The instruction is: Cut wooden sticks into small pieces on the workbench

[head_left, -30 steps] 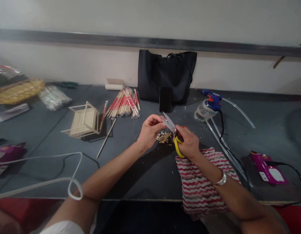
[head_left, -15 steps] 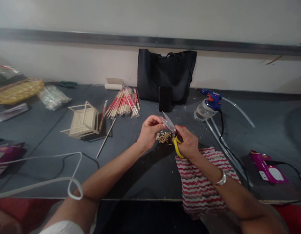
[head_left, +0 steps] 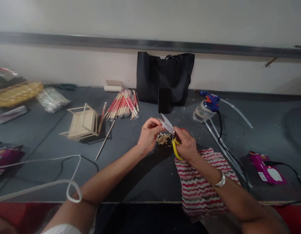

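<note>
My right hand (head_left: 187,144) is closed around the yellow handles of a pair of scissors (head_left: 168,124). The blades point away and to the left, slightly apart. My left hand (head_left: 150,133) is pinched right at the blades; what its fingertips hold is too small and too covered to name. Below the blades, a heap of short cut wooden pieces (head_left: 163,139) lies on the dark table. A striped red and white cloth (head_left: 204,185) is under my right forearm.
A black bag (head_left: 152,78) and a phone (head_left: 164,100) stand behind my hands. Left are wrapped chopsticks (head_left: 122,104), a small stick-built frame (head_left: 84,123) and a loose rod (head_left: 105,139). To the right are a blue glue gun (head_left: 210,100), clear glue sticks (head_left: 218,143) and a purple power box (head_left: 267,167).
My view has tilted slightly, so everything sits a little lower. A small pale piece seen between the blades earlier no longer shows there. Both hands keep nearly the same pose.
</note>
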Demonstrator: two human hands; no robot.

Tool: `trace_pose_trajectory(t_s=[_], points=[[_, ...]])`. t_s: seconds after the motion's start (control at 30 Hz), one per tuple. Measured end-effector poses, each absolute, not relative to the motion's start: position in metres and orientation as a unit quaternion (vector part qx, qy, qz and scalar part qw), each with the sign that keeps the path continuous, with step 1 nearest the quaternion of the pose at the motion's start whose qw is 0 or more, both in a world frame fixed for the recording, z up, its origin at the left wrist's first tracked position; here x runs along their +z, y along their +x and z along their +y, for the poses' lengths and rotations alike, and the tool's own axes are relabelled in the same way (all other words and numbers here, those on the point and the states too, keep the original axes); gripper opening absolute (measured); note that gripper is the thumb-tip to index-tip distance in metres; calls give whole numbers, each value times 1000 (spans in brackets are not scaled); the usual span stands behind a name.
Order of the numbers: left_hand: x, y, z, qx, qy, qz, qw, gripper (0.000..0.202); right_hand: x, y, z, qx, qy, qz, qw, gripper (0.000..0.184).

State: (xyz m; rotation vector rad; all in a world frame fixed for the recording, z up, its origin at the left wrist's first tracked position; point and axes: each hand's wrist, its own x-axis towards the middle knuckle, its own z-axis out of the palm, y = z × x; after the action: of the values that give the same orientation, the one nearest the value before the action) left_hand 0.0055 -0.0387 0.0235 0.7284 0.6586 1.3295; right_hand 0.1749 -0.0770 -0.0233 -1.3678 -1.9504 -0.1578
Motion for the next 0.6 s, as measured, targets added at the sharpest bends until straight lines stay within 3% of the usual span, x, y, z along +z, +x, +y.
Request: trace_pose_trajectory(t_s=[0.33, 0.47, 0.6], points=[[23, 5, -37, 588, 313, 295, 685, 28, -23, 175, -77, -42, -549, -757, 352, 51], [23, 4, -35, 586, 342, 297, 672, 25, -25, 177, -72, -19, -565, -728, 388, 42], [13, -5, -19, 601, 413, 356, 584, 20, -23, 181, -65, 9, -590, -691, 418, 32]])
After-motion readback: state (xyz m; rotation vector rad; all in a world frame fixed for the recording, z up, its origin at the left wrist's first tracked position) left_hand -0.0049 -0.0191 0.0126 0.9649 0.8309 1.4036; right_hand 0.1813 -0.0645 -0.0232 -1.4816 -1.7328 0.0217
